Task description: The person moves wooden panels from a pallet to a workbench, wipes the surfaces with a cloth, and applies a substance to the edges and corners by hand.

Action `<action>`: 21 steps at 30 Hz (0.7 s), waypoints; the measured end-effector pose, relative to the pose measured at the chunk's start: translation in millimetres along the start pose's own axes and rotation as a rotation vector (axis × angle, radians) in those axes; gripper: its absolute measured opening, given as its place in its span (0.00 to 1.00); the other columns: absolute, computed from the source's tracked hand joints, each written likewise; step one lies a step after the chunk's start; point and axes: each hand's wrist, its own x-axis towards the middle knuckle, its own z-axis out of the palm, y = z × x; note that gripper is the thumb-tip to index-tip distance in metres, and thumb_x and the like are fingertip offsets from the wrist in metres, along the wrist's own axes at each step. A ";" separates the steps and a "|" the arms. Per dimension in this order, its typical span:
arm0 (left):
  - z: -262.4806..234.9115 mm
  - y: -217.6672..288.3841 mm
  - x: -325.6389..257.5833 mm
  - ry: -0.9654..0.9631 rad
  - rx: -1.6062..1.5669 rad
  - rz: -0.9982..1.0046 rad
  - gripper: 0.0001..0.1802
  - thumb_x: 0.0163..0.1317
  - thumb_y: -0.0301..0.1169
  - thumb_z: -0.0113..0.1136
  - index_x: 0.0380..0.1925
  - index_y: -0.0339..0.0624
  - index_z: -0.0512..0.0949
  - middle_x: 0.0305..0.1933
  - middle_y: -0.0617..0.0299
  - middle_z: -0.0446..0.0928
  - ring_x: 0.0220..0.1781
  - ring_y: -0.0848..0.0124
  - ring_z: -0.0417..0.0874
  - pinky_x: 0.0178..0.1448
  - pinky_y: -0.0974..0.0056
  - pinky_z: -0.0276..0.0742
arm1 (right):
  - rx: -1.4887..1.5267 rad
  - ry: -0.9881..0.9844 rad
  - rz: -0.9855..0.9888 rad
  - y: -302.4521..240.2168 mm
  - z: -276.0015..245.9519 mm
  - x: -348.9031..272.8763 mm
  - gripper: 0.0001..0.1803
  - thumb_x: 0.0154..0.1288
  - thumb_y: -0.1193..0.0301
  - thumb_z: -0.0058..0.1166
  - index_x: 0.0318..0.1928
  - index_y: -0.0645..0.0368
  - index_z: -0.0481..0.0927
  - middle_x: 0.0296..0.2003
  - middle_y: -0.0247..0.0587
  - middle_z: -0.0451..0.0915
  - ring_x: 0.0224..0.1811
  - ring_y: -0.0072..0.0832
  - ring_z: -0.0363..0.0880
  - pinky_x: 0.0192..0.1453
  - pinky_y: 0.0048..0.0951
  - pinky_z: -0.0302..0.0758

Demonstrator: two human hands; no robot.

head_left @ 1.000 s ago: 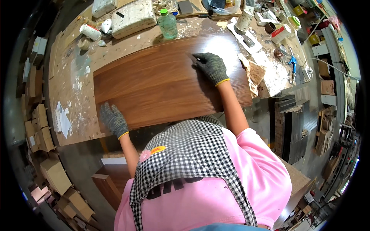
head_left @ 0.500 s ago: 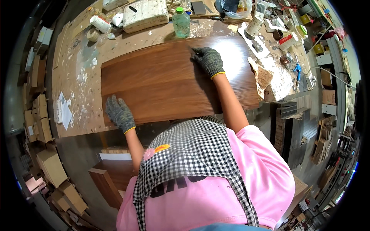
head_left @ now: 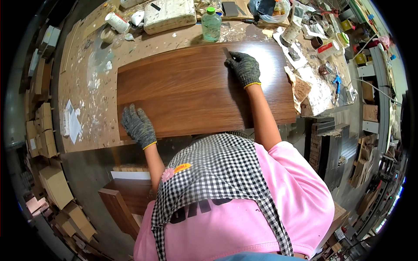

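A brown wood-grain board [head_left: 183, 87] lies flat on the paint-spotted worktable [head_left: 93, 117]. My left hand [head_left: 138, 125], in a dark grey knit glove, rests flat with fingers spread on the board's near left corner. In the same kind of glove, my right hand [head_left: 244, 68] is over the far right half of the board, its fingers closed round a small, thin, blade-like piece [head_left: 227, 53]. Only the tip of that piece shows beyond the fingers, close to the board's surface; the glove hides the remainder.
Beyond the board stand a green-capped clear bottle [head_left: 211, 27] and a stained white block [head_left: 170, 15]. Torn paper [head_left: 300, 89], a blue air gun [head_left: 337, 82] and cans lie at the right. White paper [head_left: 74, 124] is at the left. Cardboard boxes [head_left: 56, 187] line the floor.
My right hand has slid slightly to the right across the board with the blade-like piece. My left hand stays on the near left corner. The whole view has shifted a little.
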 end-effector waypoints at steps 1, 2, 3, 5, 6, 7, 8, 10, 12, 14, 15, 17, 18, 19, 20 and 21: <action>-0.2 0.1 0.2 -0.008 -0.014 -0.006 0.22 0.73 0.41 0.49 0.59 0.40 0.76 0.67 0.47 0.72 0.69 0.51 0.69 0.75 0.43 0.55 | 0.026 -0.001 0.054 -2.3 -1.9 -0.8 0.24 0.59 0.55 0.65 0.54 0.49 0.85 0.48 0.45 0.85 0.51 0.43 0.83 0.58 0.40 0.76; 0.2 0.2 -0.1 -0.016 -0.027 -0.012 0.22 0.73 0.41 0.48 0.59 0.40 0.76 0.67 0.47 0.72 0.70 0.51 0.69 0.75 0.42 0.55 | 0.024 -0.002 0.052 -1.9 -0.5 0.0 0.24 0.59 0.55 0.65 0.54 0.49 0.85 0.48 0.45 0.85 0.51 0.43 0.83 0.58 0.40 0.76; 0.1 -1.4 -0.3 -0.014 -0.023 -0.016 0.22 0.73 0.41 0.48 0.59 0.40 0.76 0.67 0.47 0.72 0.70 0.51 0.69 0.75 0.42 0.55 | 0.015 -0.014 0.007 -2.2 2.9 1.1 0.24 0.59 0.55 0.65 0.54 0.50 0.85 0.48 0.45 0.85 0.50 0.44 0.83 0.57 0.39 0.77; 1.6 -4.5 -2.8 0.014 -0.001 -0.014 0.21 0.73 0.40 0.50 0.59 0.40 0.76 0.67 0.47 0.72 0.69 0.51 0.69 0.75 0.44 0.56 | 0.007 -0.032 -0.046 -1.8 7.8 2.5 0.23 0.59 0.56 0.65 0.53 0.51 0.85 0.47 0.46 0.85 0.49 0.44 0.83 0.57 0.39 0.77; 1.1 -6.2 -1.4 0.020 0.009 -0.023 0.21 0.73 0.40 0.50 0.59 0.40 0.76 0.67 0.47 0.72 0.69 0.51 0.69 0.75 0.44 0.56 | 0.017 0.014 -0.017 -1.1 9.1 4.9 0.23 0.59 0.56 0.65 0.54 0.50 0.85 0.46 0.46 0.86 0.48 0.42 0.84 0.56 0.38 0.78; 0.5 -8.0 0.2 0.020 -0.086 -0.021 0.21 0.72 0.39 0.51 0.59 0.40 0.76 0.67 0.47 0.72 0.69 0.51 0.70 0.75 0.44 0.57 | 0.027 0.059 0.011 -2.1 13.1 7.4 0.23 0.60 0.57 0.65 0.54 0.49 0.85 0.46 0.46 0.86 0.47 0.40 0.86 0.55 0.38 0.79; -0.9 -10.8 0.4 0.021 -0.180 -0.020 0.20 0.72 0.37 0.53 0.58 0.40 0.76 0.67 0.47 0.72 0.69 0.50 0.70 0.75 0.45 0.58 | 0.036 0.049 -0.032 -3.5 22.6 12.0 0.23 0.61 0.56 0.63 0.55 0.49 0.85 0.45 0.46 0.86 0.48 0.39 0.86 0.55 0.38 0.79; -0.9 -14.9 -1.1 0.107 -0.376 -0.077 0.19 0.72 0.35 0.53 0.58 0.37 0.77 0.64 0.47 0.74 0.68 0.50 0.70 0.75 0.47 0.60 | 0.003 0.059 -0.215 -11.8 51.1 19.4 0.20 0.63 0.56 0.60 0.53 0.48 0.85 0.46 0.45 0.86 0.48 0.44 0.84 0.55 0.41 0.78; -4.3 -29.4 -6.9 0.195 -0.567 -0.142 0.18 0.72 0.33 0.53 0.57 0.35 0.77 0.62 0.46 0.76 0.68 0.50 0.71 0.74 0.49 0.62 | -0.076 -0.057 -0.403 -49.9 65.4 12.9 0.18 0.63 0.56 0.59 0.50 0.46 0.86 0.45 0.45 0.85 0.48 0.47 0.83 0.54 0.45 0.77; -10.4 -43.5 -17.5 0.213 -0.374 -0.231 0.23 0.70 0.36 0.57 0.61 0.37 0.73 0.68 0.45 0.70 0.71 0.48 0.67 0.74 0.48 0.62 | -0.017 -0.042 -0.375 -58.9 74.9 20.4 0.19 0.62 0.55 0.61 0.51 0.47 0.86 0.43 0.48 0.85 0.48 0.48 0.82 0.54 0.46 0.77; -11.7 -48.6 -25.0 0.216 -0.373 -0.238 0.23 0.70 0.36 0.57 0.61 0.37 0.73 0.68 0.45 0.70 0.71 0.48 0.67 0.74 0.48 0.62 | 0.025 0.032 -0.312 -62.3 80.9 25.8 0.19 0.62 0.56 0.62 0.50 0.48 0.85 0.43 0.48 0.85 0.47 0.48 0.82 0.54 0.46 0.77; -9.7 -57.6 -37.8 0.182 -0.204 -0.597 0.32 0.69 0.42 0.60 0.67 0.35 0.67 0.71 0.43 0.66 0.71 0.49 0.67 0.74 0.53 0.64 | 0.018 0.037 -0.284 -59.7 85.9 30.8 0.19 0.61 0.57 0.63 0.50 0.48 0.85 0.43 0.49 0.85 0.47 0.48 0.82 0.54 0.46 0.77; -9.7 -63.4 -40.6 0.109 -0.351 -0.729 0.42 0.67 0.46 0.63 0.73 0.39 0.57 0.76 0.43 0.57 0.73 0.50 0.63 0.76 0.52 0.64 | 0.012 0.040 -0.250 -65.5 83.7 28.4 0.19 0.61 0.58 0.64 0.50 0.49 0.85 0.43 0.49 0.85 0.47 0.48 0.82 0.54 0.45 0.77; -6.6 -63.9 -43.9 0.109 -0.349 -0.734 0.42 0.67 0.46 0.63 0.73 0.39 0.57 0.76 0.43 0.57 0.73 0.50 0.63 0.76 0.52 0.64 | 0.011 0.036 -0.253 -70.3 81.5 24.5 0.19 0.61 0.58 0.64 0.50 0.49 0.85 0.43 0.49 0.85 0.47 0.48 0.82 0.54 0.45 0.77; -3.0 -62.2 -48.2 0.089 -0.539 -0.856 0.44 0.67 0.46 0.63 0.75 0.41 0.53 0.77 0.44 0.54 0.74 0.51 0.62 0.75 0.52 0.65 | 0.017 -0.004 -0.278 -74.5 78.7 19.3 0.19 0.60 0.58 0.64 0.51 0.49 0.85 0.44 0.49 0.85 0.47 0.48 0.83 0.54 0.45 0.77; -0.9 -61.5 -51.0 0.071 -0.732 -0.976 0.47 0.67 0.45 0.63 0.77 0.44 0.48 0.78 0.46 0.52 0.75 0.51 0.61 0.75 0.52 0.66 | 0.022 -0.043 -0.306 -78.9 76.5 15.8 0.19 0.60 0.59 0.65 0.51 0.50 0.85 0.44 0.48 0.85 0.47 0.47 0.83 0.54 0.45 0.78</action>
